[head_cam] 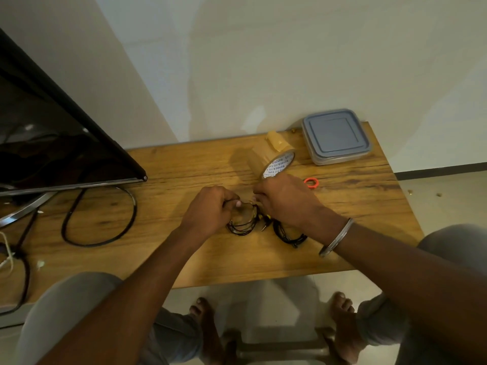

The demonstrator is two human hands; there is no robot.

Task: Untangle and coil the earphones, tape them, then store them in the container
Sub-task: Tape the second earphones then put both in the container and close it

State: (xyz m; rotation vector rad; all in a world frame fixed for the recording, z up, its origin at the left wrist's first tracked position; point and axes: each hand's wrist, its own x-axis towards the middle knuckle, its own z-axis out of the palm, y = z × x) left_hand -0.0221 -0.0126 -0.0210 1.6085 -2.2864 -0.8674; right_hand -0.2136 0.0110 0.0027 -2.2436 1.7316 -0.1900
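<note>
A coil of black earphones (243, 225) with yellow accents lies on the wooden table (184, 164), and both hands pinch its top. My left hand (210, 206) grips the coil's left side. My right hand (286, 198) holds its right side, fingers closed; a clear strip seems stretched between the hands, but I cannot tell for sure. A second black coil (288, 235) rests under my right wrist, partly hidden. The brown tape roll (272, 156) stands on edge just behind my right hand. The closed grey-lidded container (336, 135) sits at the table's back right corner.
A dark monitor (52, 135) on a metal stand fills the left side, with a thick black cable (102, 217) looped on the table in front of it. An orange ring (311, 183) lies right of my right hand. The table's right edge is near the container.
</note>
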